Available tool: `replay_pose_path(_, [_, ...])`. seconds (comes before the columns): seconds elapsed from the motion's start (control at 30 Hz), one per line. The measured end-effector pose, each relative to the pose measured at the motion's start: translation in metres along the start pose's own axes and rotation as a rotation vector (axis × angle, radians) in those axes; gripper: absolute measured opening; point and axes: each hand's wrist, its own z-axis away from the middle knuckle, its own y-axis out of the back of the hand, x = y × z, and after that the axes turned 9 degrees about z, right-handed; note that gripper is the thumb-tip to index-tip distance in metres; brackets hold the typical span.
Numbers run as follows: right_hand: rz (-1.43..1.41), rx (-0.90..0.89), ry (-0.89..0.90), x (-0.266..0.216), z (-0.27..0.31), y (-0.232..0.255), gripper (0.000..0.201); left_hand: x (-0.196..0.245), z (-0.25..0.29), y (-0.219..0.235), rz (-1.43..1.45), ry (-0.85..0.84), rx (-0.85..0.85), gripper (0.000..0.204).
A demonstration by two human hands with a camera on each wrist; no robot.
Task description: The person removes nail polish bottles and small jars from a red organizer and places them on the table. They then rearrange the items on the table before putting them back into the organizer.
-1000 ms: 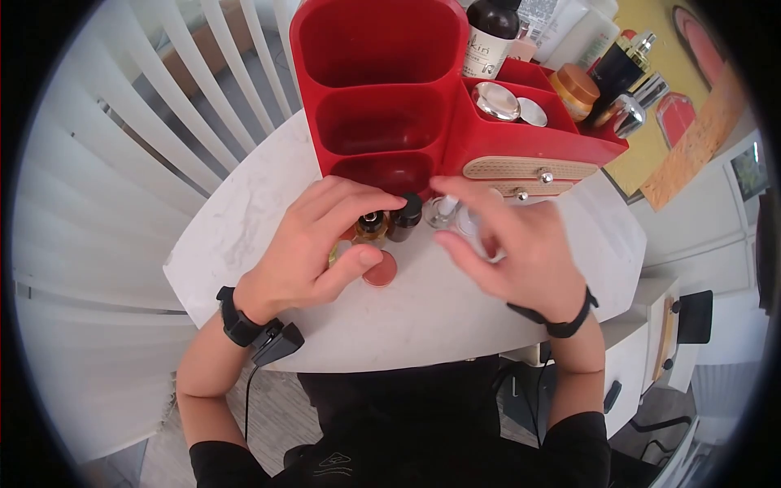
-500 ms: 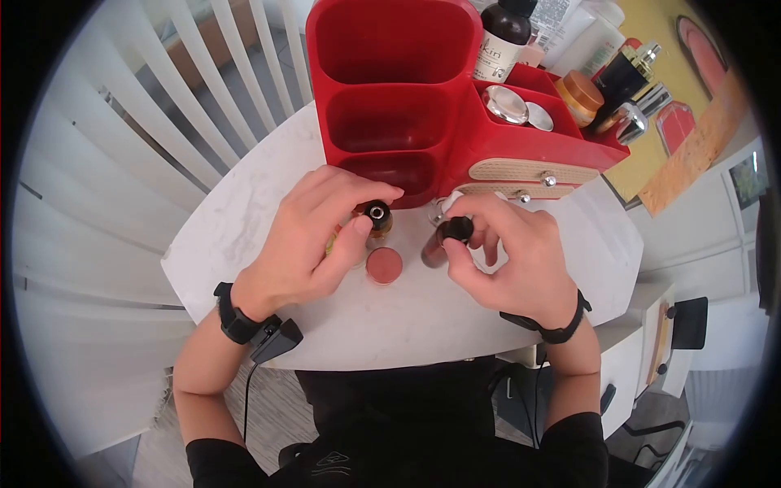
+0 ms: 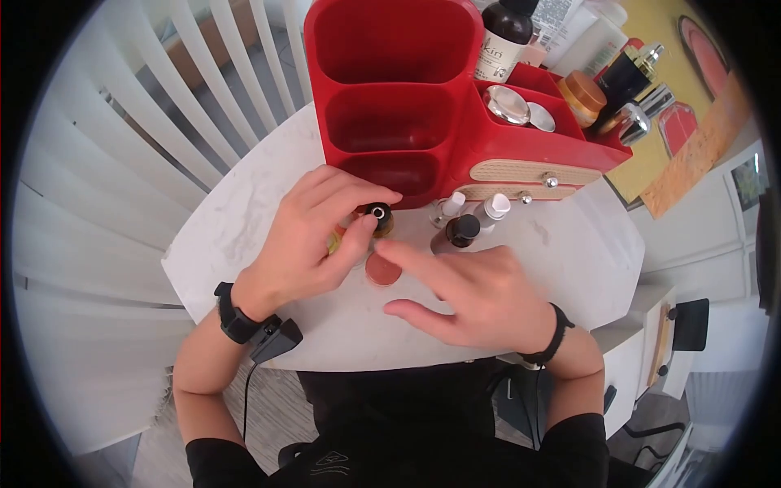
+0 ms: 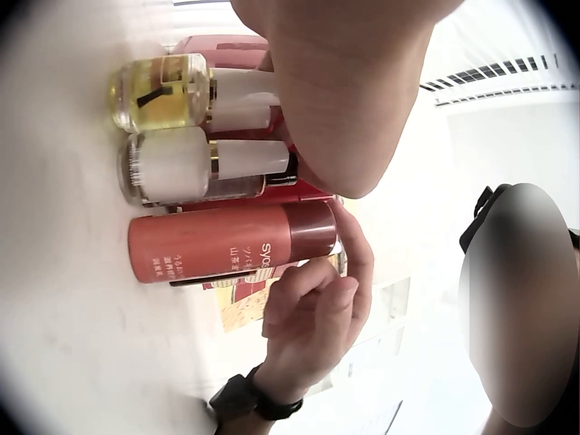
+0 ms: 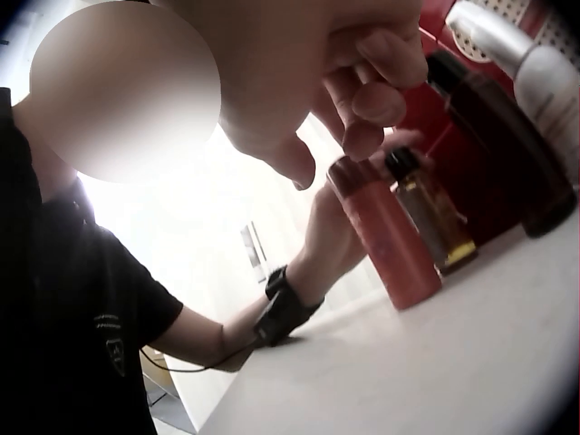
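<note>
We list: one pink bottle (image 3: 383, 268); right hand (image 3: 480, 299), thumb and forefinger wide, at its four o'clock; left hand (image 3: 305, 236), fingers loosely spread, at ten, near an amber bottle (image 5: 435, 217).

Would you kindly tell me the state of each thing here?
Upper drawer: closed
Lower drawer: closed
Reddish bottle: upright, capped
Amber bottle: upright, capped
Dark bottle: upright, capped
Yellow bottle: upright, capped
Whitish bottle: upright, capped
Silvery bottle: upright
Orange-lidded jar: closed
</note>
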Motion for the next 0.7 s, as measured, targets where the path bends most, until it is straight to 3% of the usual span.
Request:
replay_pose_path(0.1, [-0.052,0.022,0.046,0.003,0.0,-0.016,0.052,0.006,0.001,0.001,0.009,0.061,-0.006,0.043])
replay_pose_path(0.27, [-0.212,0.092,-0.001,0.007,0.002,-0.004,0.043,0.007,0.001,0.003,-0.028,0.017,-0.012,0.045])
replay_pose_path(0.33, [-0.2,-0.097,-0.036,0.013,0.002,0.027,0.033,0.009,-0.001,0.003,-0.03,0.028,-0.015,0.045])
replay_pose_path(0.43, [-0.151,-0.191,-0.166,0.017,0.004,0.058,0.032,0.009,-0.002,0.001,-0.106,-0.003,0.012,0.042])
replay_pose_path(0.57, [-0.099,-0.1,-0.278,0.025,0.011,0.06,0.034,0.009,0.001,0.0,-0.14,0.014,0.009,0.04])
replay_pose_path(0.7, [0.096,-0.031,-0.22,0.033,0.013,0.045,0.034,0.008,0.0,-0.004,-0.173,-0.032,0.036,0.035])
